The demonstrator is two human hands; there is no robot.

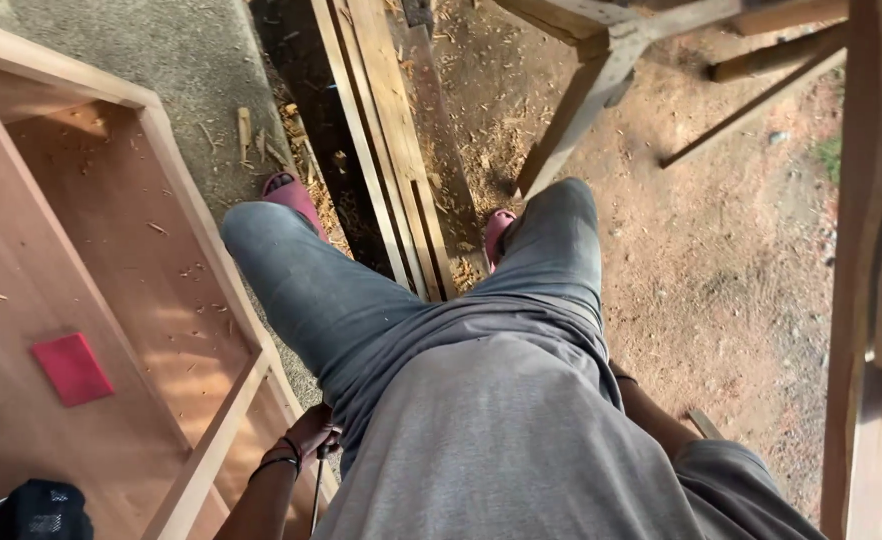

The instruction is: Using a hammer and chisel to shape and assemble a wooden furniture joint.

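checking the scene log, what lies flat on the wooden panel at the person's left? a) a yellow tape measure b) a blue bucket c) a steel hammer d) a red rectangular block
d: a red rectangular block lies flat on the wooden panel, beyond the left hand.

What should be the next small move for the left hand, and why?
Probably lift the left hand clear of the shirt so its grip can be seen. It sits low beside the wooden frame, partly hidden by the grey shirt, with a thin dark rod hanging below it. The right hand is out of view.
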